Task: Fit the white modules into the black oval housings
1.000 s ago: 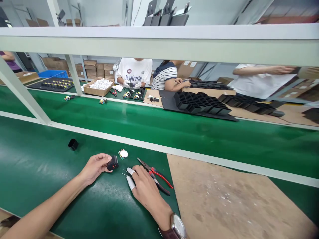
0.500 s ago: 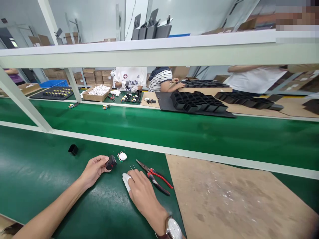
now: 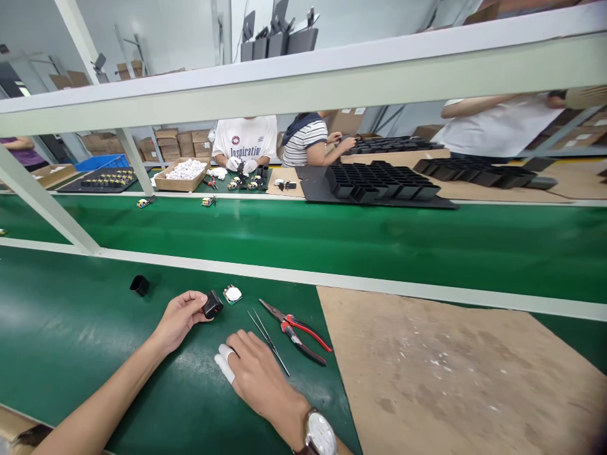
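Between thumb and fingers, my left hand (image 3: 184, 316) holds a small black housing (image 3: 213, 304) above the green bench. My right hand (image 3: 249, 366), with white covers on two fingers and a watch at the wrist, rests low over the bench; its fingers are bent and what is under them is hidden. Metal tweezers (image 3: 269, 343) lie just right of its fingers. Beyond them are red and black pliers (image 3: 296, 333). A small circuit board with a white round top (image 3: 232, 294) lies past the black housing. An open black shell (image 3: 139, 285) stands at the left.
A brown board (image 3: 450, 373) covers the right of the bench. A white rail (image 3: 265, 276) and a green conveyor (image 3: 332, 240) run behind, under a white overhead beam (image 3: 303, 88). Across it, people sit near black trays (image 3: 384, 183) and a box of white parts (image 3: 183, 174).
My right hand has moved left and slightly down, off the tweezers, which now show in full. The black housing has turned a little in my left hand. The view has shifted slightly.
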The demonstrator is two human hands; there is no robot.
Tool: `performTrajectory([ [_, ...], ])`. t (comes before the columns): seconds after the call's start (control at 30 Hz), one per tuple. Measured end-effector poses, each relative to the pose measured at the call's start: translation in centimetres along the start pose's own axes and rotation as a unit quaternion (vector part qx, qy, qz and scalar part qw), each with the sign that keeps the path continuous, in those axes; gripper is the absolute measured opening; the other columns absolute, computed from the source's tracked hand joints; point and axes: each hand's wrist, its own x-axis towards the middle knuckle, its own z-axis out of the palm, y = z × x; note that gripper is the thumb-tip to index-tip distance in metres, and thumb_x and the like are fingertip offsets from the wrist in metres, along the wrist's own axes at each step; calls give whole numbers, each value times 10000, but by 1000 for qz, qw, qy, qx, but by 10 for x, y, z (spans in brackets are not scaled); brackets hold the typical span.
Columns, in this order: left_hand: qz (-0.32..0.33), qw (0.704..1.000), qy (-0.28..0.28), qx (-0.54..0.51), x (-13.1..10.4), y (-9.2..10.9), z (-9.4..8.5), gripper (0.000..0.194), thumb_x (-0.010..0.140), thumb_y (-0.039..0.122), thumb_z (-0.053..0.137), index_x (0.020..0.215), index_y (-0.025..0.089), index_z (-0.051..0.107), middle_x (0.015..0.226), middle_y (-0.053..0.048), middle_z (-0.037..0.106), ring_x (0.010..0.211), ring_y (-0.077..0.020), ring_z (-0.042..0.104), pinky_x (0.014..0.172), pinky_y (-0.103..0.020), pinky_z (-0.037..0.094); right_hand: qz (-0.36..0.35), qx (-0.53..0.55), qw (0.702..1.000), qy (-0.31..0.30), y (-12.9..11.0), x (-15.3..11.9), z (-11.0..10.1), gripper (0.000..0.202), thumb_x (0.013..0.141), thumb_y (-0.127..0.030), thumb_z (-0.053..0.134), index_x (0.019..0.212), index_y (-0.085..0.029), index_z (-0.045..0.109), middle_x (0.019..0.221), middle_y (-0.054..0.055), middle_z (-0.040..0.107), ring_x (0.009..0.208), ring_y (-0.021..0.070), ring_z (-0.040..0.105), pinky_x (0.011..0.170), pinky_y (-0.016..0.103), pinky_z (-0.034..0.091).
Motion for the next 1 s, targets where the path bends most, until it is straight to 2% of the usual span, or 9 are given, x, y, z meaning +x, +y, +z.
performTrajectory([
  [0.1,36,997,0,70,15,8,0,455,718,489,938,864,122,713,865,-87,768,777,-196,736,763,-342,652,-11,2,1000,-9,-3,1,2,116,880,-104,734,865,-179,648,1036,60,652,940,231,584,848,375,511],
  [0.2,93,982,21,160,50,23,-1,443,712,494,918,867,130,717,851,-87,763,773,-214,730,752,-357,643,-21,-1,1000,-21,-3,1,4,88,883,-144,746,883,-173,663,1066,73,652,975,246,580,880,391,519],
  [0.4,238,906,135,324,138,53,-8,256,722,299,842,895,195,685,970,-65,709,997,-270,697,918,-418,598,-28,2,999,-39,0,-2,5,87,905,-209,752,871,-177,679,1090,73,645,1011,251,560,915,396,516],
  [0.5,273,872,161,374,159,52,-6,242,749,247,792,935,189,649,1014,-103,674,1074,-327,672,975,-521,571,-32,-3,999,-38,0,-2,6,92,924,-224,742,873,-176,682,1076,71,641,1000,247,549,910,397,506],
  [0.6,308,847,146,408,150,38,1,361,804,283,776,1115,175,628,1214,-167,621,1257,-381,583,1061,-598,509,-31,-5,999,-25,0,-2,4,77,949,-217,711,890,-175,686,1058,70,633,998,245,538,910,394,492],
  [0.67,326,839,94,426,130,25,8,437,857,351,765,1232,192,605,1291,-160,603,1279,-360,577,1061,-569,523,-30,-3,999,-19,-1,-1,2,79,960,-202,691,886,-173,686,1040,68,625,992,244,531,908,395,485],
  [0.77,326,827,-52,454,94,8,18,526,856,406,809,1319,251,613,1312,-99,648,1191,-295,653,999,-464,586,-29,-1,999,-27,-2,1,-2,84,961,-191,684,880,-170,685,1012,64,621,971,242,527,892,395,480],
  [0.87,318,790,-190,488,67,-3,25,616,892,318,789,1456,283,545,1417,-96,623,1279,-289,607,1059,-469,556,-27,-3,999,-36,-1,2,-2,69,955,-192,691,890,-171,692,1000,63,631,955,240,529,879,388,478],
  [1.0,313,782,-201,500,46,-11,30,566,937,225,721,1469,281,535,1227,-79,696,1110,-257,638,941,-437,594,-33,6,999,-15,5,0,-1,75,934,-165,697,862,-179,683,987,58,655,946,232,551,895,380,469],
])
